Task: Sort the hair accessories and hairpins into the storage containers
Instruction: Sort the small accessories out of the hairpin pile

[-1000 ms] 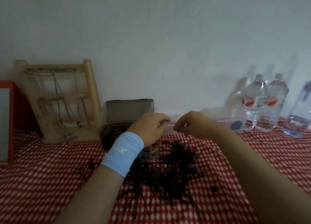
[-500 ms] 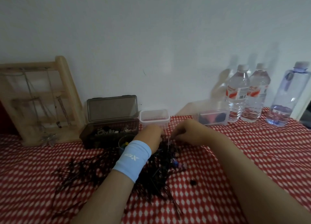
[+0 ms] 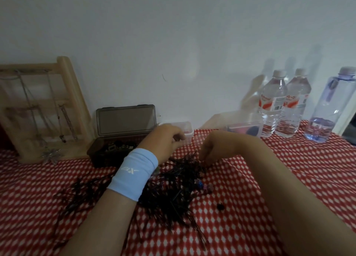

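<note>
A tangled pile of black hairpins (image 3: 173, 188) lies on the red-and-white tablecloth (image 3: 240, 227), in front of me. My left hand (image 3: 164, 142), with a light-blue wristband, hovers above the pile's far edge beside a small clear container (image 3: 187, 127). Its fingers are curled, seemingly round a thin hairpin. My right hand (image 3: 211, 150) reaches down and its fingertips pinch into the top of the pile. An open dark box (image 3: 113, 152) holding small accessories stands to the left. A second clear container (image 3: 244, 127) with dark and red items stands at the back right.
A wooden rack (image 3: 38, 111) hung with chains leans on the wall at the left. Three water bottles (image 3: 274, 105) stand at the back right. A small black piece (image 3: 220, 206) and some coloured bits (image 3: 204, 186) lie just right of the pile.
The view has dropped and shifted. My hands have separated: the left one moved back toward the small clear container, while the right one lowered its fingertips into the hairpin pile.
</note>
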{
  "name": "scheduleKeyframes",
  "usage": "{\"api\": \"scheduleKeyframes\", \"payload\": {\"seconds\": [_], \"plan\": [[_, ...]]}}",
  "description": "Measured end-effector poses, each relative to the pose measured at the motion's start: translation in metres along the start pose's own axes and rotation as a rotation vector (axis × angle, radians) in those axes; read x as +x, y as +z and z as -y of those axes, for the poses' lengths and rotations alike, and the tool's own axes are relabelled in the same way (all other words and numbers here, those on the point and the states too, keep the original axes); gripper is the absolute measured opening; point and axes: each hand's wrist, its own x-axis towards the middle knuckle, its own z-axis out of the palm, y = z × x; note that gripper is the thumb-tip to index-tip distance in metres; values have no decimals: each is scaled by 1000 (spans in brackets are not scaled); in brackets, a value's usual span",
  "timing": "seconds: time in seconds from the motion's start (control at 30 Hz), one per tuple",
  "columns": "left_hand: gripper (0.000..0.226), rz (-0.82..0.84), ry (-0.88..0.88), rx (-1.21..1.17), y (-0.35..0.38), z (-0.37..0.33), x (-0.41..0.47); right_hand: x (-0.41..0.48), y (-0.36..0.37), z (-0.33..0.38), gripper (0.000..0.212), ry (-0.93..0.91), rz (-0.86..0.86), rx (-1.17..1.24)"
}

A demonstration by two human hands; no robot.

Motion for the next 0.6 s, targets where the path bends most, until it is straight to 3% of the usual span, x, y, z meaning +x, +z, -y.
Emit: {"api": "scheduleKeyframes", "payload": {"seconds": [0.1,0.27,0.6], "plan": [[9,28,32,-39,-7,1,-2,-6,-8,3,25,20,10,-17],[17,210,118,-6,18,-21,-6,-2,-3,11,23,63,82,-89],[24,317,157,77,38,-25,-5,-7,-7,14,18,145,-21,-87]]}}
